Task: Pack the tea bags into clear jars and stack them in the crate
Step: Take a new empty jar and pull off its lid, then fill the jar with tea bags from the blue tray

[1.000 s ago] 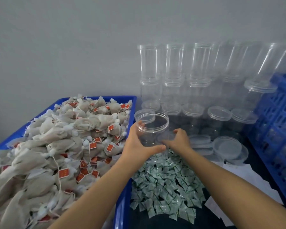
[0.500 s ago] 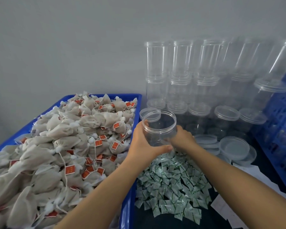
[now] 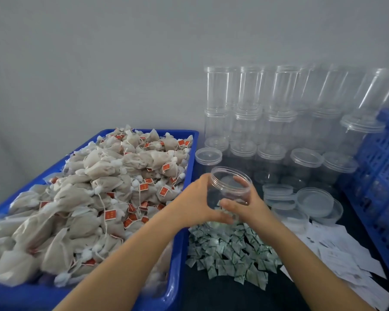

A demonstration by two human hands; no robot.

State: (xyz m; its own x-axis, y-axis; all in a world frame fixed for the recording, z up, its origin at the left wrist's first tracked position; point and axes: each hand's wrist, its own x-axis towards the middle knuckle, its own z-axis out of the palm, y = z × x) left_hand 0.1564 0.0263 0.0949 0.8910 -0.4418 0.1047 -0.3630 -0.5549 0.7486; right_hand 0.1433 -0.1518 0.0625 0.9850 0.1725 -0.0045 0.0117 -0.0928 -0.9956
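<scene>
Small packing workshop, blue bin [image 3: 184, 221] heaped with tea bags [image 3: 94, 198], stacked empty jars [image 3: 247, 122], blue crate [image 3: 382, 167]

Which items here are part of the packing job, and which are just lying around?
In the job:
- open jar, held by left hand and right hand
- tea bags in the blue bin
- empty jars
- lids
- crate

Possibly unrelated, cannot tell:
- green sachets
- paper slips
</scene>
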